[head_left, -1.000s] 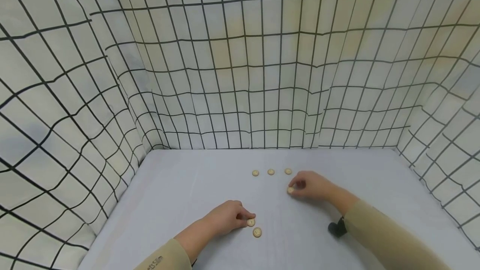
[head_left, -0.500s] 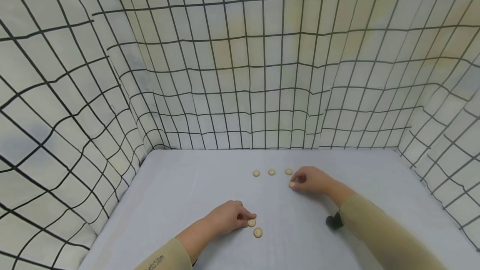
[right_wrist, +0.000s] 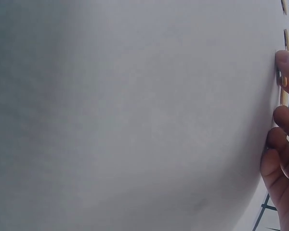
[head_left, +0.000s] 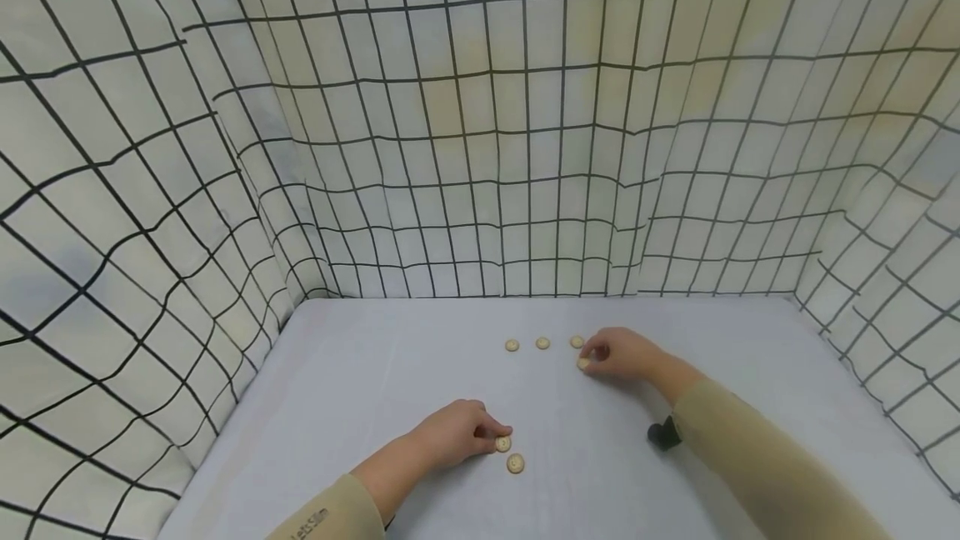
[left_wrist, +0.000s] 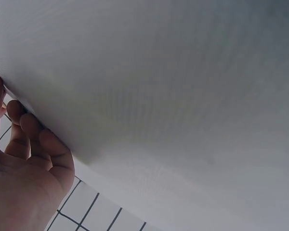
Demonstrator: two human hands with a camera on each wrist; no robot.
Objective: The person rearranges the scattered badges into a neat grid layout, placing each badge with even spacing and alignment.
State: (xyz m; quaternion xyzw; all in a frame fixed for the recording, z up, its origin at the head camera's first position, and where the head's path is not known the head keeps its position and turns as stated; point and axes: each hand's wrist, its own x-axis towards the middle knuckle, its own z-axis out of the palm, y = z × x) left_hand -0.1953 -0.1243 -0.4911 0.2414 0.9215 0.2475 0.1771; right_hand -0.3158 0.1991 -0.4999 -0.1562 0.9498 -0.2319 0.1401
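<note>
Small round pale wooden discs with dark marks lie on the white table. My left hand (head_left: 455, 433) pinches one disc (head_left: 502, 443) between thumb and fingers, low over the tabletop. Just in front of it lies another disc (head_left: 515, 463), untouched. Further back, my right hand (head_left: 619, 354) pinches a disc (head_left: 582, 364) at its edge. That disc sits right beside the rightmost disc (head_left: 577, 342) of a row of three. The row's other two are a middle disc (head_left: 542, 343) and a left disc (head_left: 512, 345). In the right wrist view, fingertips (right_wrist: 282, 57) rest at the table surface.
A white table (head_left: 360, 373) spreads under both hands. White walls with a black grid (head_left: 487, 148) enclose its back and sides. A small black wrist device (head_left: 664, 433) hangs under the right sleeve (head_left: 757, 448).
My right hand has slid its disc away from me, up close to the rightmost disc of the row. The left hand has kept still on its disc.
</note>
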